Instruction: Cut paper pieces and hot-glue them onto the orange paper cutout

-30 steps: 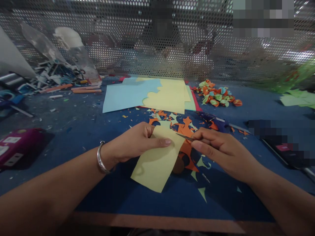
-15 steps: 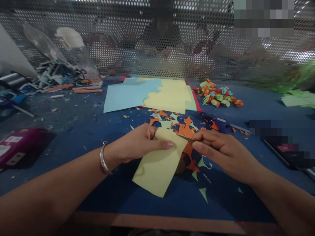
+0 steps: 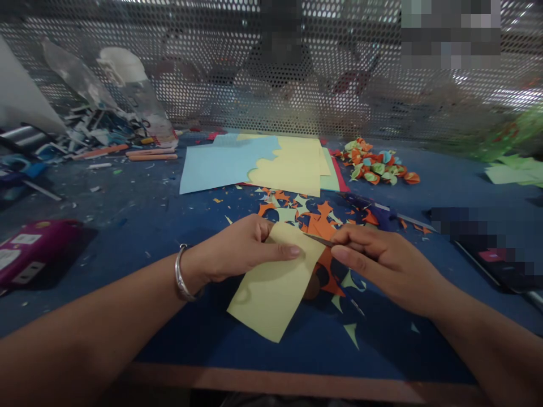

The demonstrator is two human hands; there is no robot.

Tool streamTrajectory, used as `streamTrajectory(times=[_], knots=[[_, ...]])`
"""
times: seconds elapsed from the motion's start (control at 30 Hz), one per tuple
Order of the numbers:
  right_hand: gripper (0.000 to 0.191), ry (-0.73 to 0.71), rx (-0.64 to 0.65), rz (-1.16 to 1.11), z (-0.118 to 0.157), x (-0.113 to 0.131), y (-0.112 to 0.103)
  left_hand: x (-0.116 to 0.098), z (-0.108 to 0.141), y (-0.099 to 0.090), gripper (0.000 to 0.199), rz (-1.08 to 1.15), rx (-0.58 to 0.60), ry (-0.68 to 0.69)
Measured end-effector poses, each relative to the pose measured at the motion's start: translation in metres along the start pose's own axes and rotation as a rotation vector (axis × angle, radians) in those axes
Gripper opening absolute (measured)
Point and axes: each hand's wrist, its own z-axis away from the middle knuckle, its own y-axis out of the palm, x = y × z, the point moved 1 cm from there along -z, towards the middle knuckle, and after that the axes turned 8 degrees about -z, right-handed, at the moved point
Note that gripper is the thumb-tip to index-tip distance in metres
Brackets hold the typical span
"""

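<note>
A pale yellow paper strip (image 3: 271,288) hangs tilted over the blue table, its upper part pinched in my left hand (image 3: 237,249), thumb on top. My right hand (image 3: 382,263) is closed round a thin, pointed dark metal tool (image 3: 318,239), whose tip lies at the strip's upper right edge. What the tool's other end looks like is hidden by the fingers. Orange scraps (image 3: 322,223) and pale green scraps (image 3: 351,334) lie beneath and beside the paper.
Behind are blue sheets (image 3: 220,164) and yellow sheets (image 3: 292,167), and a heap of small folded paper pieces (image 3: 377,167). Purple-handled scissors (image 3: 382,212) and a phone (image 3: 487,260) lie right. On the left are a magenta object (image 3: 38,249) and a bottle (image 3: 144,102).
Both hands keep their hold, with only a very slight shift of the paper and the tool. The view has moved a little.
</note>
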Motion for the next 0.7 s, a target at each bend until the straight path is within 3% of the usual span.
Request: streamTrajectory(times=[0.7], knots=[[0.039, 0.04, 0.032, -0.001, 0.0004, 0.0004, 0.0016, 0.0002, 0.0012, 0.0044, 0.016, 0.067, 0.043, -0.011]])
